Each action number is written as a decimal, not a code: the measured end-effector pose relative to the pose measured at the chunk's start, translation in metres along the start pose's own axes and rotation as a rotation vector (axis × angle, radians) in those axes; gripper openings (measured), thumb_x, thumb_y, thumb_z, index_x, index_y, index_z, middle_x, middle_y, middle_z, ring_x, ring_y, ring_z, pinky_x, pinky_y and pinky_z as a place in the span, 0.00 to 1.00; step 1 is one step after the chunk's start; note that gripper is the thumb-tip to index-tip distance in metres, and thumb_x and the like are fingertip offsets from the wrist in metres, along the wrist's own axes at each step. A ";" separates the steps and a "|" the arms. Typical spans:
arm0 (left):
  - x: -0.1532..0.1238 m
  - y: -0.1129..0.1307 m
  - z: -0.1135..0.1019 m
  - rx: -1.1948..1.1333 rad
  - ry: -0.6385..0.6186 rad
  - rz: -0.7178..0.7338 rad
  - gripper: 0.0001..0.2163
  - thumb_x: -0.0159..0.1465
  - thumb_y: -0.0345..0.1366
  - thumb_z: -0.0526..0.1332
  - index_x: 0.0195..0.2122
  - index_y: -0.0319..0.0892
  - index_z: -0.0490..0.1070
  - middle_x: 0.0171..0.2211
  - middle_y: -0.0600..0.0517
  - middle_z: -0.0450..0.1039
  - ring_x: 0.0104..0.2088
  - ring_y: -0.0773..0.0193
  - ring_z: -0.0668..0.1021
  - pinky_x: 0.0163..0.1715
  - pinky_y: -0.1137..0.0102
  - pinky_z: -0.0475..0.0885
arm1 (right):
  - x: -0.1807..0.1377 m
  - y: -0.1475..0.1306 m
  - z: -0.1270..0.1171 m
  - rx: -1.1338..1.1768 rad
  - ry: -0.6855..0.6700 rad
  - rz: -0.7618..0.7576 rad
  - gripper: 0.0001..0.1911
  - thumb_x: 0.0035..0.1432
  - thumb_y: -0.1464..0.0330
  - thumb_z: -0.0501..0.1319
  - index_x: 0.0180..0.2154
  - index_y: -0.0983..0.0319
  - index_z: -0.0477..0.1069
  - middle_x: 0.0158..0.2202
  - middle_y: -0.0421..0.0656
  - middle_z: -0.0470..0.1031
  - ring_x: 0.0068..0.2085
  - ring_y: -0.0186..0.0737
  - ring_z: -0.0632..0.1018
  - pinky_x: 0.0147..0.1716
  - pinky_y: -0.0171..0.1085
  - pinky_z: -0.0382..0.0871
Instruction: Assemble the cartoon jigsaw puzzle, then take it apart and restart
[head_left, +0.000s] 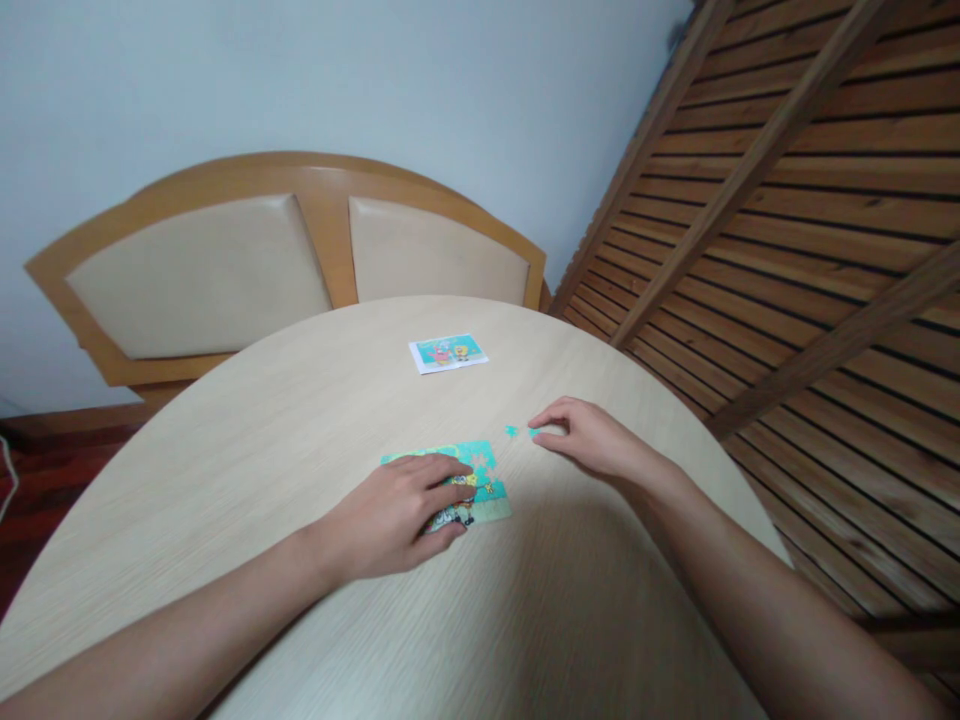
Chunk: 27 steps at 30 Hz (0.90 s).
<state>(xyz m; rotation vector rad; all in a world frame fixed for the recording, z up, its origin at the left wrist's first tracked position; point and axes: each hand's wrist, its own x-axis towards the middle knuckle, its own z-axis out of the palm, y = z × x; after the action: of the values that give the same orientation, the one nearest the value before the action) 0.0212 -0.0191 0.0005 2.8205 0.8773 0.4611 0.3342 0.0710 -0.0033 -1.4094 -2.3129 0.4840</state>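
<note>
- We laid our left hand (405, 512) palm down over a flat turquoise jigsaw puzzle with printed cartoon figures (485, 501). Its fingers were extended and slightly spread, with nothing grasped.
- We located the puzzle on the near part of a round, pale wood-grain table (255, 430). The hand covered much of its left and middle; its right side was exposed.
- We noted two tan, star-like shapes in the puzzle's far right area. We could not tell whether they were gaps.
- We positioned our right hand (589, 434) beyond and to the right of the puzzle. Its thumb and forefinger were separated by a narrow gap, with a small turquoise jigsaw piece (533, 433) at their tips. We could not tell whether the piece was gripped or only touched.
- We found a second loose turquoise piece (511, 431) just left of those fingertips, apart from the puzzle.
- We placed a white-edged picture card with cartoon figures (450, 354) farther back on the table, well apart from both hands.
</note>
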 end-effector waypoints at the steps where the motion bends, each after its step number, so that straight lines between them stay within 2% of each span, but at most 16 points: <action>1: 0.000 0.000 0.000 -0.002 0.003 0.003 0.14 0.70 0.39 0.58 0.56 0.44 0.71 0.57 0.45 0.72 0.56 0.51 0.76 0.57 0.54 0.73 | 0.000 0.000 0.000 0.012 -0.004 -0.003 0.09 0.59 0.66 0.67 0.42 0.57 0.82 0.43 0.45 0.81 0.44 0.46 0.80 0.48 0.43 0.73; 7: 0.000 0.001 -0.001 -0.009 0.004 0.021 0.15 0.69 0.39 0.59 0.56 0.45 0.70 0.57 0.45 0.72 0.56 0.52 0.76 0.57 0.55 0.73 | 0.000 -0.007 0.004 0.029 -0.016 -0.046 0.09 0.60 0.68 0.65 0.43 0.57 0.81 0.43 0.44 0.81 0.45 0.45 0.80 0.49 0.42 0.72; 12: 0.000 0.001 -0.001 -0.006 0.003 0.019 0.15 0.69 0.39 0.59 0.56 0.45 0.71 0.56 0.45 0.73 0.56 0.51 0.76 0.56 0.54 0.74 | 0.002 -0.024 0.016 -0.045 0.070 -0.030 0.11 0.62 0.62 0.66 0.44 0.57 0.81 0.45 0.46 0.79 0.48 0.47 0.78 0.51 0.45 0.70; 16: 0.000 0.001 0.000 -0.007 0.005 0.020 0.15 0.69 0.39 0.59 0.56 0.45 0.71 0.57 0.45 0.73 0.56 0.51 0.77 0.56 0.54 0.73 | 0.007 -0.028 0.026 -0.037 0.083 -0.048 0.07 0.61 0.67 0.65 0.41 0.58 0.80 0.44 0.45 0.79 0.48 0.46 0.77 0.52 0.44 0.68; 21: 0.000 0.002 -0.002 -0.013 0.011 0.024 0.15 0.70 0.39 0.58 0.56 0.45 0.71 0.57 0.44 0.73 0.56 0.51 0.77 0.56 0.55 0.73 | 0.008 -0.026 0.026 0.007 0.045 -0.037 0.06 0.55 0.69 0.66 0.37 0.61 0.77 0.43 0.45 0.78 0.48 0.46 0.77 0.51 0.43 0.67; 27: 0.000 0.001 -0.001 -0.015 0.004 0.021 0.16 0.69 0.39 0.59 0.57 0.45 0.70 0.57 0.45 0.72 0.56 0.51 0.76 0.56 0.54 0.73 | 0.001 -0.044 0.017 -0.002 -0.028 0.008 0.07 0.54 0.69 0.66 0.38 0.60 0.77 0.38 0.42 0.81 0.43 0.44 0.79 0.50 0.44 0.66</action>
<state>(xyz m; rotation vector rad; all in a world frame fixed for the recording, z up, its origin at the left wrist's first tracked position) 0.0210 -0.0200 0.0018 2.8187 0.8425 0.4738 0.2922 0.0513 0.0027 -1.4216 -2.3310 0.5072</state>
